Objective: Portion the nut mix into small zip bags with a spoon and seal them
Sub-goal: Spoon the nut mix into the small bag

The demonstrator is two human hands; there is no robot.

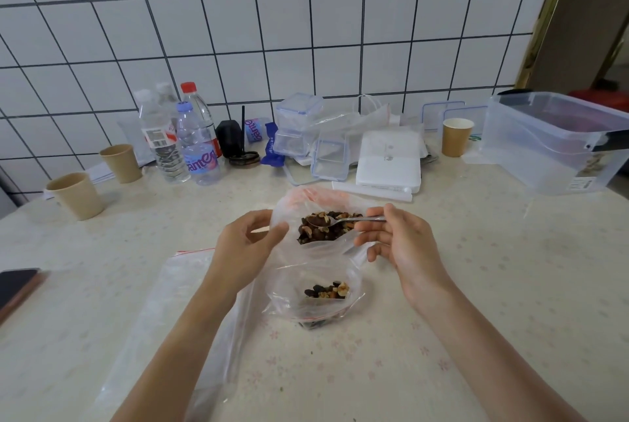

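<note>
The nut mix (325, 227) sits in the large source bag (316, 204) just above the centre of the frame. Your right hand (398, 238) pinches the handle of the spoon (343, 221), with the bowl resting in the mix and apparently loaded. Your left hand (248, 241) grips the left edge of the source bag between thumb and fingers and holds the mouth open.

Directly below, nearer to you, the small zip bag (316, 295) lies open and holds only a small amount of mix. Judge this portion as partly filled and not yet sealed. More flat zip bags (163, 302) lie at lower left and appear empty. No sealed bag is visible, so most of the portioning and all of the sealing appear to remain.

The table (476, 285) is pale with a faint floral print. Along its far edge stand paper cups (76, 195), water bottles (183, 139), clear lidded boxes (299, 129), a white flat box (388, 159) and a large clear tub (551, 139) at the right. A phone (15, 285) lies at the left edge. White wall tiles (238, 30) with dark grout fill the upper frame.
</note>
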